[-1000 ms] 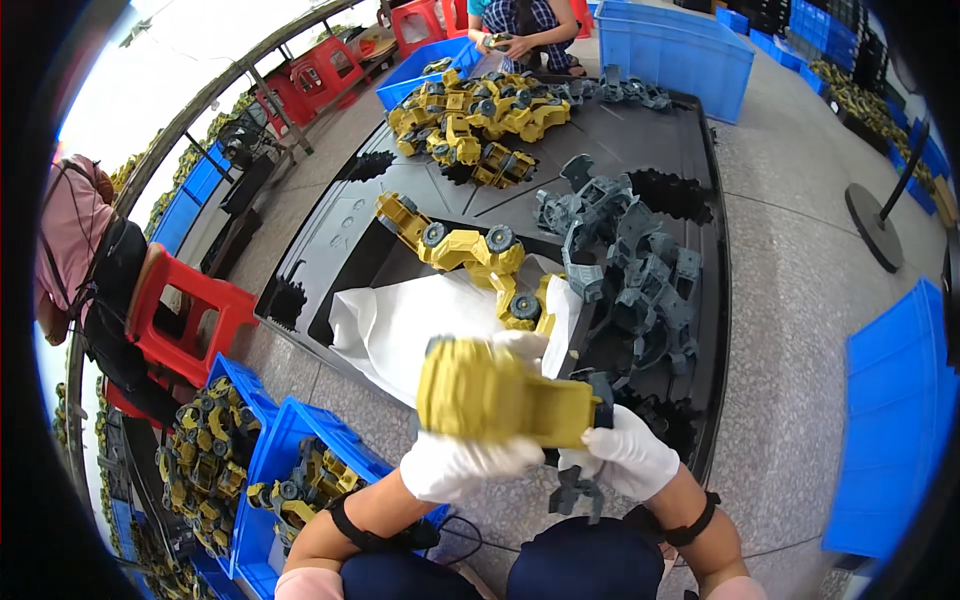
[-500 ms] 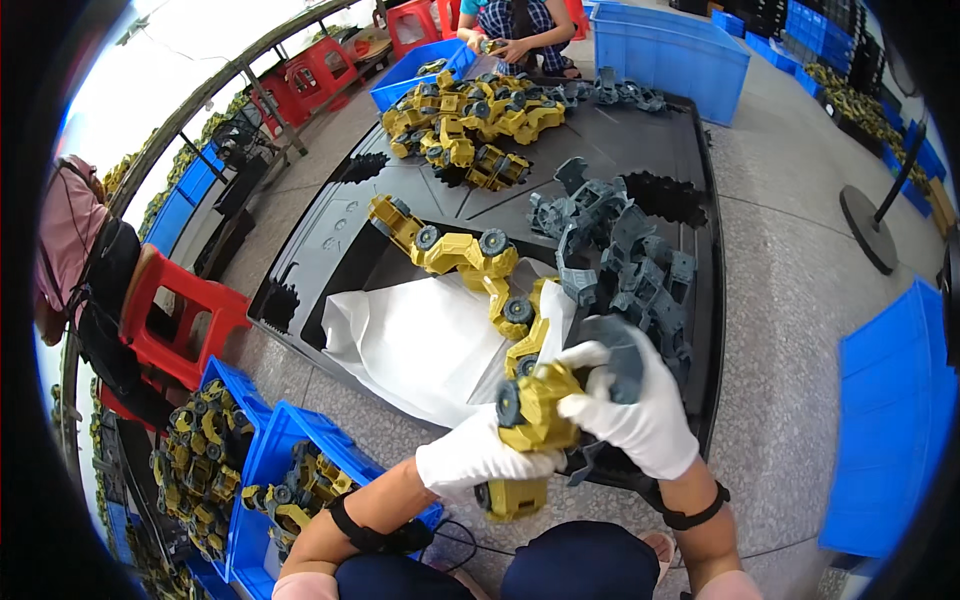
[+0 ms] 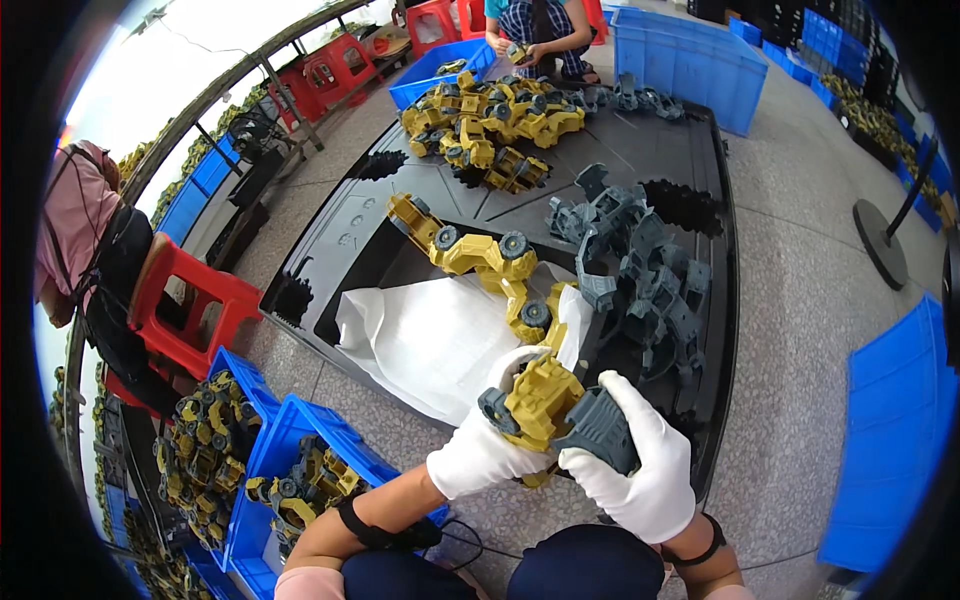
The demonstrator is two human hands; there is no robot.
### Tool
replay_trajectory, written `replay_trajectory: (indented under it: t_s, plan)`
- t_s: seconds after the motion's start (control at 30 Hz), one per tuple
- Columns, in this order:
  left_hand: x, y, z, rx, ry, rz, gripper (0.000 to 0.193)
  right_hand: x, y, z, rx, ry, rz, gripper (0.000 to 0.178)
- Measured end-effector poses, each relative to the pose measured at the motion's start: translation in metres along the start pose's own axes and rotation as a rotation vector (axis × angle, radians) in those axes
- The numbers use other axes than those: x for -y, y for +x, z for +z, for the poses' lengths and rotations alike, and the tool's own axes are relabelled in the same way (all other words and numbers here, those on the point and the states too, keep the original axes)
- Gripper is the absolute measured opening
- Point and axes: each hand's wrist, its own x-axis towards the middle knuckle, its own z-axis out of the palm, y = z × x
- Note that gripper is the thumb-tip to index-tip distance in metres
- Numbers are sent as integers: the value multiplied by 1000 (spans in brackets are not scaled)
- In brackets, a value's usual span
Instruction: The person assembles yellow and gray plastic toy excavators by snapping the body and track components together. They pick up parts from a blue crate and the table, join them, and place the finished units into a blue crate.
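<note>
A yellow toy vehicle [image 3: 545, 402] is in the grip of the white-gloved left hand [image 3: 482, 452] at the near edge of the black worktop [image 3: 505, 205]. The right hand [image 3: 655, 470], thumb and fingers curled, grips a ribbed grey part [image 3: 602, 428] just beside it; both forearms angle inward. The worktop's recess holds a white sheet [image 3: 415, 335]. Lower left, blue crates [image 3: 345, 438] contain yellow-and-grey vehicles [image 3: 312, 478].

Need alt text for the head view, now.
A gloved left hand holds a yellow toy truck beside a gray part in the gloved right hand. Ahead, more yellow trucks and gray parts lie on a black platform; blue bins stand at lower left.
</note>
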Motion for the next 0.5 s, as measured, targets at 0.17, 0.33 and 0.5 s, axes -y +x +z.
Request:
replay_trajectory:
  t_s: [0.17, 0.33, 0.5]
  plan:
    - [-9, -4, 2, -12, -30, 37, 104, 9, 0, -3, 12, -61, -51, 77]
    - [-7, -7, 8, -98, -33, 156, 90, 13, -1, -7, 60, -171, -108, 79]
    - [-18, -13, 13, -152, 122, 107, 90, 1, -5, 0, 31, -125, -256, 88]
